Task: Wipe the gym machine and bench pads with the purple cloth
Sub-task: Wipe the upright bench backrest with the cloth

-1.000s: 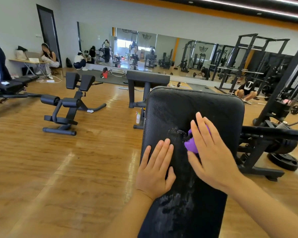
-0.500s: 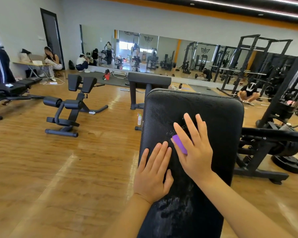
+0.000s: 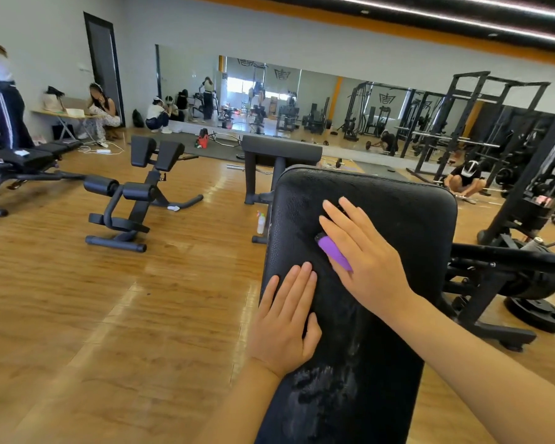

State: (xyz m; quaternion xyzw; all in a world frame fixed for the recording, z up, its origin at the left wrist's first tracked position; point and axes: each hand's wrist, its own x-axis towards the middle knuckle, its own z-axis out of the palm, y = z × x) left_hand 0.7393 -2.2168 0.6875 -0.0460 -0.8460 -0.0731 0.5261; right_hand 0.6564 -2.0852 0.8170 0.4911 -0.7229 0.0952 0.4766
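Wooden floor (image 3: 93, 315) is seen at left. The left hand (image 3: 285, 318) is laid flat, fingers straight and together, on the left edge of the black bench pad (image 3: 398, 225). The purple cloth (image 3: 335, 253) is pressed against the pad's middle under the right hand (image 3: 366, 254), fingers extended, nothing clenched. Weight plates (image 3: 535, 312) are seen at right.

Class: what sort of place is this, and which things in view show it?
A gym: a black power rack, weight plates on the floor, and a padded bench being wiped beside a wall mirror.
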